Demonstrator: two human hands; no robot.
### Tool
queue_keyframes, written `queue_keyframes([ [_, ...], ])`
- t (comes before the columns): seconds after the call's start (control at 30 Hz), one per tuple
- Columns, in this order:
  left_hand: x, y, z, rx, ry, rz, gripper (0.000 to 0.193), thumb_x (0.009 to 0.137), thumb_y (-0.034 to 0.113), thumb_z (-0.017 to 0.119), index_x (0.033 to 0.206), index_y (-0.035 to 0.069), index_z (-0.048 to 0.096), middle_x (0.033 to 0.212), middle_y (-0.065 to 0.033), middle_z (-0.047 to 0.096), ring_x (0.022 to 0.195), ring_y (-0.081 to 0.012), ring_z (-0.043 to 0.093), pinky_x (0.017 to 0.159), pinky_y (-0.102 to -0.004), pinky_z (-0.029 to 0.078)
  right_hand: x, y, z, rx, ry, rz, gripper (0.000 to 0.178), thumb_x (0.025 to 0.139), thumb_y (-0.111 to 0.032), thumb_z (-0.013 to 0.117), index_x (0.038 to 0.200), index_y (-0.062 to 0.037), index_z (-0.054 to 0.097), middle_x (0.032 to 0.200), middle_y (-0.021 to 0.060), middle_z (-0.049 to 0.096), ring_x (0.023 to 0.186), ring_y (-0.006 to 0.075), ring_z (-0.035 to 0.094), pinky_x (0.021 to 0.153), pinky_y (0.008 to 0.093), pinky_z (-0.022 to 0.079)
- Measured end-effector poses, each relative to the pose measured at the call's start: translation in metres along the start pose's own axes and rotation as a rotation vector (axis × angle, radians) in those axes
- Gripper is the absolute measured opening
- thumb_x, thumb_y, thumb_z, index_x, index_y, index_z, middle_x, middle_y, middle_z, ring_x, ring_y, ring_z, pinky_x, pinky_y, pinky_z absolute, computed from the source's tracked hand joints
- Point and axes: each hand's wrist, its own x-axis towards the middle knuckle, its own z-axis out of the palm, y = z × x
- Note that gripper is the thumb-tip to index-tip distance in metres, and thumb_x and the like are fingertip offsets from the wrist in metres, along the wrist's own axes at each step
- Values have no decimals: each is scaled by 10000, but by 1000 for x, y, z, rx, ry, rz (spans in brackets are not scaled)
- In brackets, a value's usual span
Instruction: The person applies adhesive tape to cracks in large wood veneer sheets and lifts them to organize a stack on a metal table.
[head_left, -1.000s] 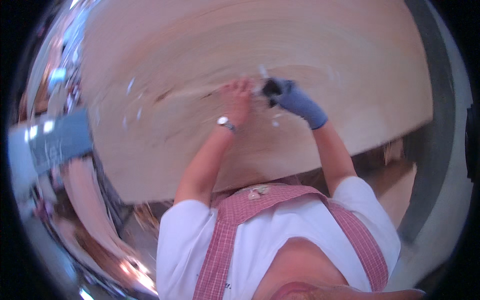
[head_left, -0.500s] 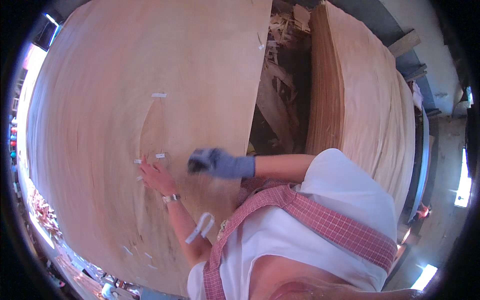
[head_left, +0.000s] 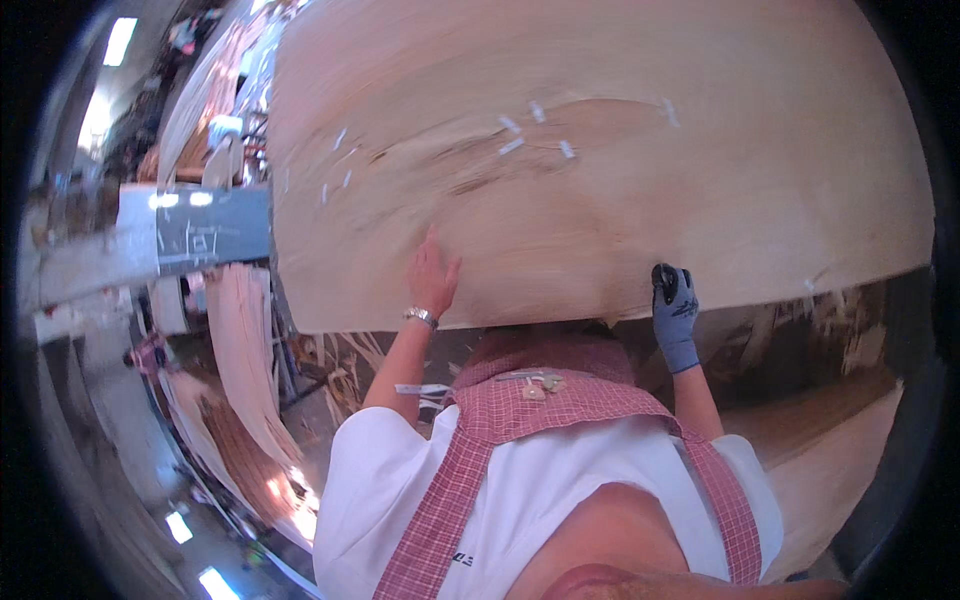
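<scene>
A large thin sheet of pale wood veneer (head_left: 620,150) fills the upper part of the view, with several short white tape strips (head_left: 512,146) stuck along a dark split near its middle. My left hand (head_left: 432,272), bare with a wristwatch, lies flat on the sheet close to its near edge. My right hand (head_left: 675,312) wears a blue-grey glove and grips the near edge of the sheet, with a small black object showing at its fingertips.
More veneer sheets (head_left: 245,360) hang and pile at the left, below a grey machine beam (head_left: 190,232). Wood scraps (head_left: 340,375) lie under the sheet's edge. Another veneer stack (head_left: 850,470) sits at the lower right.
The view swung from the sheet's left side to facing it. My hands left the taped split and came down to the near edge, right hand now gripping it.
</scene>
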Motion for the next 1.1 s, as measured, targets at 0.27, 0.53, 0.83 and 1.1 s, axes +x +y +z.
queue_keyframes([
  [0.27, -32, -208, -33, 8, 214, -611, 719, 911, 453, 549, 1465, 47, 337, 1490, -237, 347, 1399, -388, 282, 1145, -511, 219, 7, -147, 121, 135, -238, -347, 199, 869, -200, 679, 1029, -88, 638, 1000, 138, 633, 892, 348, 633, 731, 413, 522],
  [0.53, 22, -442, -107, 61, 413, -883, 745, 924, 456, 529, 1499, 65, 260, 1524, -224, 306, 1412, -376, 278, 1123, -549, 238, -18, -379, 318, 63, -548, -648, 253, 876, -278, 672, 1046, -98, 623, 1010, 144, 611, 890, 347, 630, 732, 432, 527],
  [0.83, 22, -576, -164, -170, 582, -680, 623, 968, 366, 512, 1457, 24, 333, 1442, -237, 415, 1353, -361, 371, 1106, -482, 299, -89, -590, 531, -149, -822, -994, 465, 852, -384, 690, 1109, -22, 555, 1129, 197, 551, 972, 349, 622, 799, 441, 523],
  [1.1, -43, -685, -188, -543, 678, -778, 508, 1007, 346, 493, 1351, -27, 473, 1325, -234, 506, 1172, -336, 540, 983, -401, 442, -67, -611, 574, 12, -1037, -843, 362, 828, -365, 724, 950, -64, 565, 889, 155, 634, 830, 346, 636, 696, 436, 501],
])
